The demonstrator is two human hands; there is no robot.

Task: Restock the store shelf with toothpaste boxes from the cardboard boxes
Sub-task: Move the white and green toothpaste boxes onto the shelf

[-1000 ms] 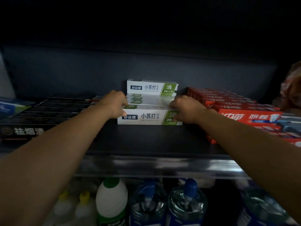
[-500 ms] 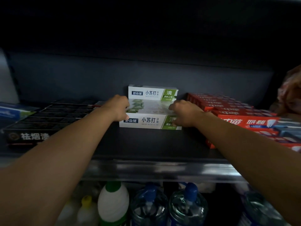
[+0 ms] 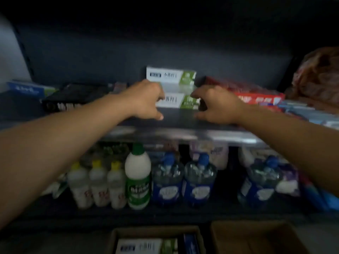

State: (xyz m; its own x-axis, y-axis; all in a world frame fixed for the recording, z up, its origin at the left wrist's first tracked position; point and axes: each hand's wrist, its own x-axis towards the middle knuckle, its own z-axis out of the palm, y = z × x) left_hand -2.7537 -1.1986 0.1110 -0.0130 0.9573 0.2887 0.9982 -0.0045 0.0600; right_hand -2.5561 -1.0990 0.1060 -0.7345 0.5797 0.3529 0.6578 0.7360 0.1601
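Two white-and-green toothpaste boxes (image 3: 171, 89) sit stacked on the dark upper shelf (image 3: 179, 118), set back toward its rear wall, with black boxes (image 3: 73, 97) to their left and red boxes (image 3: 256, 96) to their right. The left hand (image 3: 145, 100) hangs in front of the stack's left end, fingers loosely curled and holding nothing, thumb pointing down toward the shelf; whether its fingertips touch the lower box is lost in blur. The right hand (image 3: 214, 105) hovers just in front of the stack's right end, fingers spread and bent in a loose claw, gripping nothing, and appears clear of the box. Both forearms reach in over the shelf's shiny front edge. On the shelf below stand white bottles with yellow caps (image 3: 99, 182), a white-and-green bottle (image 3: 138, 176) and blue bottles (image 3: 183, 180). At the bottom of the view, a cardboard box (image 3: 156, 241) holds more white-and-green toothpaste, and a second cardboard box (image 3: 256, 237) sits to its right.
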